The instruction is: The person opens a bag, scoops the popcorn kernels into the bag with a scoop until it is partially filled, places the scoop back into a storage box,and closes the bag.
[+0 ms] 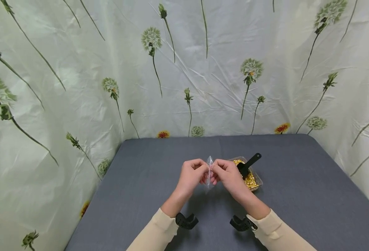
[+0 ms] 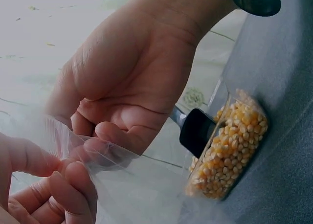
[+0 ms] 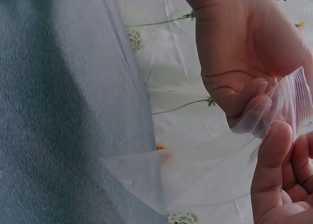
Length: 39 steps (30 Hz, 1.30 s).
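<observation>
A clear, thin plastic bag [image 1: 209, 162] is held up between both hands over the table. My left hand [image 1: 190, 174] pinches its top edge from the left, and my right hand [image 1: 226, 172] pinches the same edge from the right, thumbs close together. The bag's body [image 3: 142, 180] hangs down flat and see-through, with nothing seen inside it. Behind my right hand stands a clear plastic box [image 1: 260, 180] of yellow corn kernels [image 2: 232, 148]. A black scoop [image 1: 254, 159] leans in the box, its handle pointing up to the back right.
A grey cloth covers the table [image 1: 153, 167]. A pale curtain [image 1: 184, 62] printed with dandelions hangs behind it and along both sides. Black wrist devices [image 1: 187, 221] sit on both forearms, over cream sleeves [image 1: 154, 230].
</observation>
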### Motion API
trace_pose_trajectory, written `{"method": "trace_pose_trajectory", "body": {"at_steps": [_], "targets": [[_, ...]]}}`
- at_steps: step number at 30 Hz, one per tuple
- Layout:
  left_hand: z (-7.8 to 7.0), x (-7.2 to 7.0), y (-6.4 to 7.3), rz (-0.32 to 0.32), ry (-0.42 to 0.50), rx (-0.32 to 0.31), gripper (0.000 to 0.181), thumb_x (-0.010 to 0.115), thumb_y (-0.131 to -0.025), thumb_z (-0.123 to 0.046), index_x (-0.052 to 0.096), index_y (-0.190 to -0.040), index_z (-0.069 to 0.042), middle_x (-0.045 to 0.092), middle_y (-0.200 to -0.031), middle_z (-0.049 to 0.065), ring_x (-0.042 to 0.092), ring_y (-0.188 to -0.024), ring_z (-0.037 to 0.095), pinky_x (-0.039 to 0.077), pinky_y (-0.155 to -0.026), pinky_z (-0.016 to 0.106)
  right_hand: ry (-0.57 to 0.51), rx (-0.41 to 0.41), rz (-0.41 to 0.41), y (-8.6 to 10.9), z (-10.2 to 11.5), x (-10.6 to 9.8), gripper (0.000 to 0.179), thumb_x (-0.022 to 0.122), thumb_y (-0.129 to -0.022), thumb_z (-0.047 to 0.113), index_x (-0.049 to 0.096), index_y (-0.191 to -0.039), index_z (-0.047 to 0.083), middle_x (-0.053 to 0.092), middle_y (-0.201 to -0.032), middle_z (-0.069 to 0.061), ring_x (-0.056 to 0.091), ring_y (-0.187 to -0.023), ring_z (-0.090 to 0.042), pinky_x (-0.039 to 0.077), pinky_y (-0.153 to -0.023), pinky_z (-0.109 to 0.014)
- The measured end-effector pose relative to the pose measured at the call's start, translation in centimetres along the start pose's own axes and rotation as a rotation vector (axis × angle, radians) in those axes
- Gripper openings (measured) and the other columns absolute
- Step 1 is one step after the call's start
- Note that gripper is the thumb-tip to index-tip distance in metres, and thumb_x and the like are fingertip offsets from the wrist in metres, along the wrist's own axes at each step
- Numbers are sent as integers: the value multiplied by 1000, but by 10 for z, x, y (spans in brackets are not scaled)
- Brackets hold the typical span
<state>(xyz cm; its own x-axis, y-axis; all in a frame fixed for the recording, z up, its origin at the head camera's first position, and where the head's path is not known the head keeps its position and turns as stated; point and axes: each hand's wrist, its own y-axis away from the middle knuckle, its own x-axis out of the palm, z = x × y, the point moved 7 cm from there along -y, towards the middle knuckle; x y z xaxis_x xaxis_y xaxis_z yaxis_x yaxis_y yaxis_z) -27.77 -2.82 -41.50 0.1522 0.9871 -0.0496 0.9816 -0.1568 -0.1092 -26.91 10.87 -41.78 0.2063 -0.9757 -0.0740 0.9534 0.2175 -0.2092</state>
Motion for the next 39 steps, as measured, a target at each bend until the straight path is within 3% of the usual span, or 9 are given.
{"method": "trace_pose_trajectory", "body": {"at_steps": [8,17,20,26,32,39], "targets": [[2,-1,2,-1,50,-13,16,62,-90,-7,71,-78,-1,60,-63,7,50,-49,17,45,-49,30,-52,-11,-15,2,-1,1,30,56,-104,14,61,-80,-2,63,-73,-18,61,-59,-25,56,-58,-35],[12,-2,1,7,230,-110,20,60,-91,-8,66,-73,0,58,-61,8,53,-51,15,45,-51,26,-134,-18,-5,4,4,-2,26,54,-104,9,62,-84,-6,65,-78,-18,65,-64,-24,58,-64,-35],[11,-5,1,5,266,-116,22,58,-91,-9,63,-72,0,57,-60,8,53,-49,16,45,-49,24,-148,-13,1,4,7,-2,25,55,-103,9,63,-85,-7,66,-81,-19,67,-67,-25,59,-67,-36],[9,-3,1,29,215,-108,23,56,-92,-12,61,-73,-1,56,-59,9,52,-48,17,45,-48,25,-103,-6,16,3,11,-4,28,60,-102,13,63,-84,-8,66,-78,-20,65,-64,-22,58,-65,-34],[9,-1,1,48,188,-114,21,63,-93,-14,62,-74,-3,57,-62,7,52,-50,18,46,-50,26,-101,21,63,2,9,-2,32,61,-103,18,63,-86,-8,65,-80,-22,66,-67,-23,58,-65,-36],[5,1,3,85,47,-92,25,63,-93,-13,62,-69,-5,51,-61,2,45,-50,15,42,-50,27,-93,28,103,1,9,0,29,60,-103,17,64,-86,-6,65,-80,-19,66,-67,-25,58,-65,-39]]}}
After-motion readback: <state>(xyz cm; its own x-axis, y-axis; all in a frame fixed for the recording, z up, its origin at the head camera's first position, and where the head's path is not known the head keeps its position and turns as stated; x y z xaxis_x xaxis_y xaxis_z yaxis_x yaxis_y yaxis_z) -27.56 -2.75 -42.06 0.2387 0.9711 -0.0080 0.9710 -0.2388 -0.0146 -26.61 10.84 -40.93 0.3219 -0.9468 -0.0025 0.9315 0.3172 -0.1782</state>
